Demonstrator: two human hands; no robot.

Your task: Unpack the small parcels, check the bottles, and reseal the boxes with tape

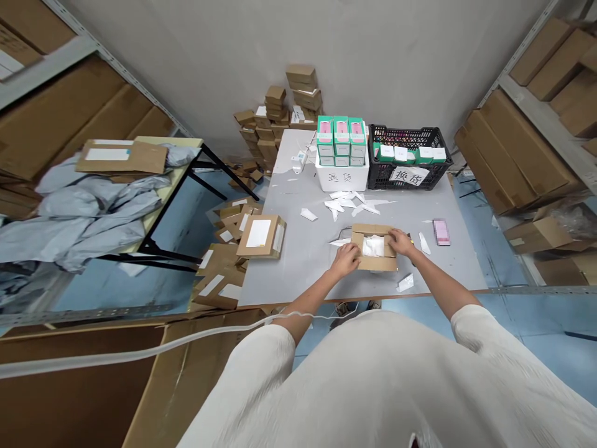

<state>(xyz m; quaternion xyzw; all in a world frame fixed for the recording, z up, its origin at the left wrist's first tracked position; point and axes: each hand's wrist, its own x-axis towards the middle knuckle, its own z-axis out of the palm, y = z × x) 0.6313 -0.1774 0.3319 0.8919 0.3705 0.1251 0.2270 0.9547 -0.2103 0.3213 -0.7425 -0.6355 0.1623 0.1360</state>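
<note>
A small cardboard box (373, 265) lies on the grey table near its front edge, its flaps folded out. White packing material (373, 246) shows inside it. My left hand (346, 260) grips the box's left side, fingers curled at the flap. On the opposite side, my right hand (401, 241) is closed on the right flap. Scraps of white paper (345, 201) are strewn behind the box, and one crumpled white piece (405, 283) lies in front of it to the right. A pink pack or phone-like item (441, 232) rests to the right.
A white bin (342, 177) with green-and-pink boxes and a black crate (405, 177) stand at the table's back. A closed cardboard parcel (262, 236) sits at the left edge. Cartons are heaped on the floor beyond. Grey mailing bags (93, 205) cover a side table.
</note>
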